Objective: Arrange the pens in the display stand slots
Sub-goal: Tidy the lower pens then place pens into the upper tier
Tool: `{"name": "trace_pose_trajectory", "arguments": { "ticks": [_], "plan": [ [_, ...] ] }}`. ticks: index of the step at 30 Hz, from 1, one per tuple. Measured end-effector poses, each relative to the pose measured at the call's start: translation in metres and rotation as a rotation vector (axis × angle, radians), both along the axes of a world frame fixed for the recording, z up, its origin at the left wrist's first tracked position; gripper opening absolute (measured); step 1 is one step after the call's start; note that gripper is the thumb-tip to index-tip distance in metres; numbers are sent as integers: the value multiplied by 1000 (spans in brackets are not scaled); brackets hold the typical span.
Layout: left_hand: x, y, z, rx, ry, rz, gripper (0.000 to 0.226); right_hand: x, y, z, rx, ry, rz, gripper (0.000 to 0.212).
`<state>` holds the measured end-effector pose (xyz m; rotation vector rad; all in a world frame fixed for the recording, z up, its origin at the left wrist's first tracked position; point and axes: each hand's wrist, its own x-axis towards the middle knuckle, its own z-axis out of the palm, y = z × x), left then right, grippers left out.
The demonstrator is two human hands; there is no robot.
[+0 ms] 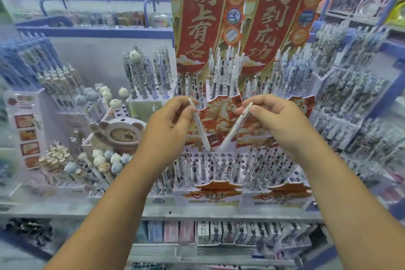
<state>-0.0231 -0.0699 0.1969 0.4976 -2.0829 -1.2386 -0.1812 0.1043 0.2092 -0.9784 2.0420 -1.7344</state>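
Both forearms extended forward, hands raised side by side over display stand [208, 195].
Left hand [169, 119]: fingers curled, pinching upper part of white pen [199, 124]; pen tilted, tip down toward 5 o'clock, just above slot row.
Right hand [278, 119]: fingers curled, pinching top of second white pen [235, 126]; tip down toward 7 o'clock.
Tips converge near stand's rear slots; contact with slots: cannot tell.
Count: two hands, two held pens. Stand's front rows hold many pens, blurred, not countable.
Two red banners [247, 15] at 12 o'clock.
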Motion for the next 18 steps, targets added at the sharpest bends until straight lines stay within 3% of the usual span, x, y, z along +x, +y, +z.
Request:
{"name": "trace_pose_trajectory", "arguments": {
  "ticks": [11, 18],
  "plan": [
    [-19, 9, 23, -110, 50, -3, 10, -3, 1, 17, -64, 156, -174, 22],
    [-49, 7, 78, -277, 66, 123, 10, -38, 6, 63, -191, 220, -117, 20]
  ]
}}
